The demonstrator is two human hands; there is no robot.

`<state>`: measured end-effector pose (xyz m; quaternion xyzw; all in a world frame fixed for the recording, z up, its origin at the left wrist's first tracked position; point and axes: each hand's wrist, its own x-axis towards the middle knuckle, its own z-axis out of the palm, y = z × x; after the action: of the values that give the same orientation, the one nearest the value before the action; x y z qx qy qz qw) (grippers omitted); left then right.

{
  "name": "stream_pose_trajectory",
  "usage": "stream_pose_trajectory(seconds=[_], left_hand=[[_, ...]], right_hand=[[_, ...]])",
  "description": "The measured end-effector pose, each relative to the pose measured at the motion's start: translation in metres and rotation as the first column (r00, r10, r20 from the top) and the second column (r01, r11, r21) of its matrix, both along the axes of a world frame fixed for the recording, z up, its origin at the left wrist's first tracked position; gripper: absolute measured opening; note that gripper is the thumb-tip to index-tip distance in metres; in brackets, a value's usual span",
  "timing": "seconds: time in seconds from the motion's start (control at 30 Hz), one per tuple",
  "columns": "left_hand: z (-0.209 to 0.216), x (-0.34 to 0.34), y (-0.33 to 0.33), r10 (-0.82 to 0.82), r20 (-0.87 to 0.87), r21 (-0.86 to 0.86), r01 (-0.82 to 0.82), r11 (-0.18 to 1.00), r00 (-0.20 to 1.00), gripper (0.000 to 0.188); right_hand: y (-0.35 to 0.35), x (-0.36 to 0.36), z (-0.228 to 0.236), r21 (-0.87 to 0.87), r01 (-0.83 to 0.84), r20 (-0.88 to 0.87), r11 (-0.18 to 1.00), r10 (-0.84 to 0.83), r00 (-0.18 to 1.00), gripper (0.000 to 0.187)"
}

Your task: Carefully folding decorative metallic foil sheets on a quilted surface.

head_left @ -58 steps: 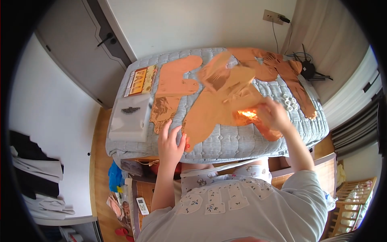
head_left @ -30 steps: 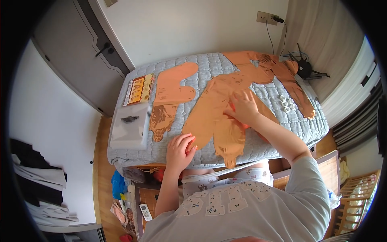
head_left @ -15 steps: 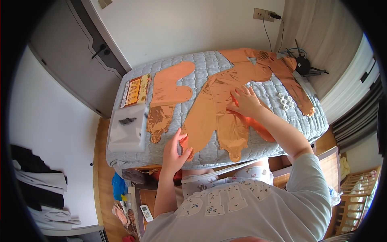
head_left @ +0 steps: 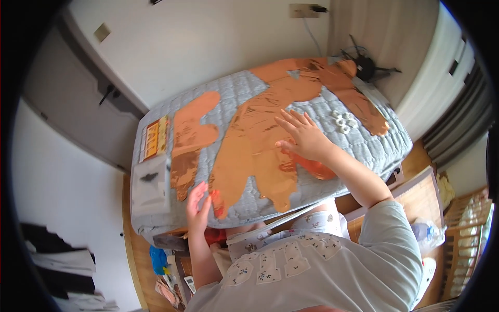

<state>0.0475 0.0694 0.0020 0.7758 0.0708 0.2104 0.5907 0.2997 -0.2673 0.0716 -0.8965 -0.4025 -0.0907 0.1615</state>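
Flat rose-gold foil balloons lie uninflated on the grey quilted bed. The large foil balloon [head_left: 234,156] spreads across the middle, with tapered, tabbed ends toward me. My right hand [head_left: 306,138] is over its right part, fingers spread, palm down; whether the palm touches the foil is hard to tell. A shiny orange-red part of foil shows under and beside that wrist. My left hand [head_left: 197,207] is beside the balloon's lower left tip, thumb and fingers apart, close to a reddish foil edge. Left of it lies a smaller foil balloon [head_left: 189,135] with rounded lobes.
On the bed's left are a yellow-orange printed packet [head_left: 156,138] and a clear plastic bag [head_left: 150,187]. Several white ribbon rolls [head_left: 344,121] sit on the right. A black router [head_left: 365,67] with antennas stands at the far right corner. The quilted bed [head_left: 244,83] meets the wall behind.
My view has tilted and shifted, so the bed appears lower left. My right hand has spread its fingers more. My left hand is slightly farther from the balloon's tip.
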Motion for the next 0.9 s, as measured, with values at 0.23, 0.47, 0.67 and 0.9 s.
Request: stream_pose_trajectory(seconds=[0.23,0.47,0.67,0.9], left_hand=[[0.074,0.051,-0.06,-0.147,0.049,0.506,0.102,0.857,0.988,0.024],[0.124,0.144,-0.163,-0.588,-0.087,0.619,0.507,0.6,0.804,0.019],[0.119,0.265,-0.294,-0.775,-0.102,0.496,0.707,0.503,0.623,0.015],[0.06,0.331,-0.396,-0.606,-0.038,0.707,0.45,0.546,0.795,0.023]], right_hand=[[-0.209,0.046,-0.017,0.196,0.254,0.066,0.947,-0.271,0.96,0.028],[-0.3,0.042,-0.036,0.246,0.167,-0.06,0.955,-0.157,0.986,0.03],[-0.291,0.063,-0.042,0.394,0.182,0.034,0.901,-0.212,0.977,0.015],[-0.294,0.08,-0.052,0.522,0.48,-0.354,0.705,-0.333,0.874,0.019]])
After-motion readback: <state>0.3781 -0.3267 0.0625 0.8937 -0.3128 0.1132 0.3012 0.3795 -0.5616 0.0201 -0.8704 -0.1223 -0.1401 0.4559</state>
